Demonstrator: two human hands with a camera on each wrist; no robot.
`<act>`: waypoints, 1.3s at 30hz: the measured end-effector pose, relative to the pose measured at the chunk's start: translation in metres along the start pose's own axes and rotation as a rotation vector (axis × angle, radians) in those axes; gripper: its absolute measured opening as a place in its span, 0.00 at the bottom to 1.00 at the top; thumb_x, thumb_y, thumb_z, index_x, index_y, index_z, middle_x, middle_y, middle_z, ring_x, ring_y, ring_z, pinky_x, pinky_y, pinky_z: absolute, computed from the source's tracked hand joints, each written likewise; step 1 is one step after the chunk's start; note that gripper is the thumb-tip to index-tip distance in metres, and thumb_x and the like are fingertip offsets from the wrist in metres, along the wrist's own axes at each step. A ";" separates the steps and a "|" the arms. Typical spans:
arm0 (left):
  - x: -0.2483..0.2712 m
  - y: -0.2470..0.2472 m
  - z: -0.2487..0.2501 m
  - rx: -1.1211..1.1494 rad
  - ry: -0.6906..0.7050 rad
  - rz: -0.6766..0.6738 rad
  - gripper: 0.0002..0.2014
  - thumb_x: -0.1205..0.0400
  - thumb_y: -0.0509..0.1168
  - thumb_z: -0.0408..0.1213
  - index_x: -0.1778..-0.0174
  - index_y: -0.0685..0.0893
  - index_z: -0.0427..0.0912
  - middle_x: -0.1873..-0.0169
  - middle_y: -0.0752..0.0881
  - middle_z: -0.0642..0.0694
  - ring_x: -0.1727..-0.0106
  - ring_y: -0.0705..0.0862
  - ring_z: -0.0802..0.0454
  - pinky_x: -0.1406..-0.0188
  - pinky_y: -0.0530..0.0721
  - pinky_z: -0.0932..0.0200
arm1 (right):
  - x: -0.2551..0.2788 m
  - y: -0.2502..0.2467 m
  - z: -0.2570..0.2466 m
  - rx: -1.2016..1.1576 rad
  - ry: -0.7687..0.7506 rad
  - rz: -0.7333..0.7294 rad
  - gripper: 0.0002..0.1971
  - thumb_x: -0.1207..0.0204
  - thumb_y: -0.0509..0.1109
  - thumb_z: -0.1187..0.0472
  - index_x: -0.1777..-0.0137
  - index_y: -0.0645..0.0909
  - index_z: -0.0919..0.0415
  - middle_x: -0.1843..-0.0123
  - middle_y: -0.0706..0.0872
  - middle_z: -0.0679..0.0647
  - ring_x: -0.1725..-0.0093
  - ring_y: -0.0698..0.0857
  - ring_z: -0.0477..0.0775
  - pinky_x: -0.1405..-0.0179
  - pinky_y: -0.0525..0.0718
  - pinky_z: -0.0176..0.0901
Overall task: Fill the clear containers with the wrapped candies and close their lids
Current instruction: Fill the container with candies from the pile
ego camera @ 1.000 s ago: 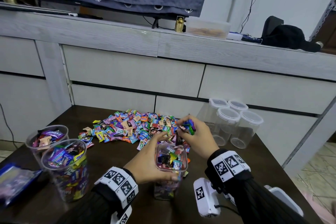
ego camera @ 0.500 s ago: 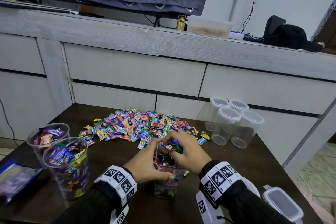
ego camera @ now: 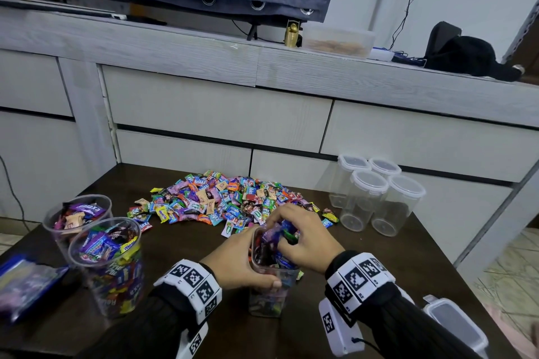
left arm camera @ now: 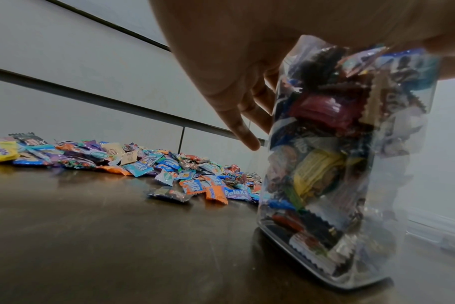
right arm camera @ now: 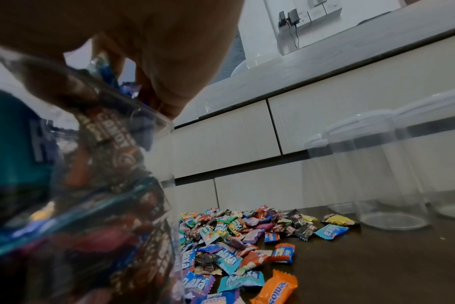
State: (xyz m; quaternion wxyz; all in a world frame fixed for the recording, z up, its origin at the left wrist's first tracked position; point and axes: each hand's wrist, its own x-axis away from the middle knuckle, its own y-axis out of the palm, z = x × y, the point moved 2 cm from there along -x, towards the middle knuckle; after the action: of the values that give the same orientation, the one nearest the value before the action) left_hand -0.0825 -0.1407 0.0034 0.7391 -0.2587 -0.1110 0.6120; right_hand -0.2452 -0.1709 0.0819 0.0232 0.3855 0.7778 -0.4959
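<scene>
A tall clear container (ego camera: pixel 267 297), nearly full of wrapped candies, stands on the dark table near the front. My left hand (ego camera: pixel 239 262) grips its upper wall, thumb on the near side. My right hand (ego camera: pixel 303 239) sits over its mouth, fingers curled round a handful of wrapped candies (ego camera: pixel 280 234) at the rim. The left wrist view has the left hand (left arm camera: pixel 234 72) wrapped round the packed container (left arm camera: pixel 338 164). In the right wrist view the right hand (right arm camera: pixel 156 41) pinches blue wrappers (right arm camera: pixel 127 88) above the container (right arm camera: pixel 78 185). The loose candy pile (ego camera: pixel 233 201) lies just behind.
Two open round containers full of candy (ego camera: pixel 78 213) (ego camera: pixel 108 259) stand at the left, beside a blue bag (ego camera: pixel 23 280). Several empty lidded containers (ego camera: pixel 376 195) stand at the back right. A loose lid (ego camera: pixel 455 326) lies at the front right. Grey drawers rise behind the table.
My right hand has come back from the pile with a handful of candies and lowered it onto the container's mouth. The left hand has kept its grip.
</scene>
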 end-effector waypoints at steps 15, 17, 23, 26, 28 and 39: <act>-0.001 0.000 -0.004 0.029 -0.017 -0.010 0.40 0.43 0.83 0.60 0.36 0.76 0.59 0.42 0.85 0.62 0.39 0.83 0.66 0.37 0.83 0.56 | -0.004 0.005 -0.002 0.228 0.008 -0.314 0.07 0.25 0.72 0.59 0.50 0.89 0.55 0.52 0.90 0.50 0.54 0.84 0.45 0.51 0.72 0.28; -0.001 0.000 -0.004 0.022 -0.016 -0.008 0.38 0.42 0.83 0.60 0.38 0.76 0.59 0.44 0.84 0.64 0.40 0.83 0.67 0.39 0.83 0.59 | -0.006 0.004 -0.004 0.199 0.034 -0.336 0.08 0.24 0.71 0.59 0.49 0.89 0.55 0.51 0.91 0.49 0.54 0.85 0.44 0.52 0.73 0.25; 0.000 0.000 -0.003 0.022 -0.034 -0.031 0.40 0.42 0.83 0.59 0.37 0.75 0.59 0.42 0.85 0.60 0.40 0.84 0.67 0.38 0.84 0.59 | -0.006 -0.016 0.000 0.113 0.113 -0.244 0.04 0.30 0.77 0.58 0.56 0.88 0.54 0.61 0.81 0.41 0.64 0.80 0.39 0.61 0.78 0.32; 0.000 -0.001 -0.003 -0.011 -0.041 -0.034 0.41 0.43 0.82 0.62 0.36 0.75 0.57 0.41 0.84 0.59 0.39 0.83 0.65 0.36 0.83 0.54 | -0.005 -0.008 -0.005 0.163 0.071 -0.380 0.03 0.31 0.77 0.61 0.58 0.90 0.58 0.61 0.85 0.46 0.62 0.80 0.42 0.58 0.76 0.31; 0.001 -0.001 -0.002 -0.010 -0.044 -0.035 0.41 0.43 0.82 0.62 0.36 0.75 0.56 0.41 0.84 0.59 0.39 0.83 0.64 0.35 0.82 0.52 | -0.007 -0.002 -0.008 0.240 0.034 -0.434 0.04 0.28 0.75 0.62 0.56 0.90 0.58 0.58 0.89 0.51 0.60 0.82 0.44 0.54 0.76 0.31; 0.008 -0.012 -0.001 0.052 -0.046 -0.011 0.48 0.44 0.84 0.56 0.32 0.64 0.65 0.40 0.85 0.59 0.40 0.85 0.65 0.37 0.85 0.55 | 0.046 0.012 0.092 0.124 0.790 -0.221 0.51 0.27 0.72 0.43 0.17 0.45 0.68 0.15 0.51 0.61 0.17 0.54 0.57 0.20 0.56 0.45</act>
State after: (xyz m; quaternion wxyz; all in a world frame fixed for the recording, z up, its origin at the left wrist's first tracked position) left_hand -0.0704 -0.1344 0.0073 0.7461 -0.2249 -0.1133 0.6165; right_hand -0.3021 -0.2145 0.0069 -0.3537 0.4612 0.7322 -0.3551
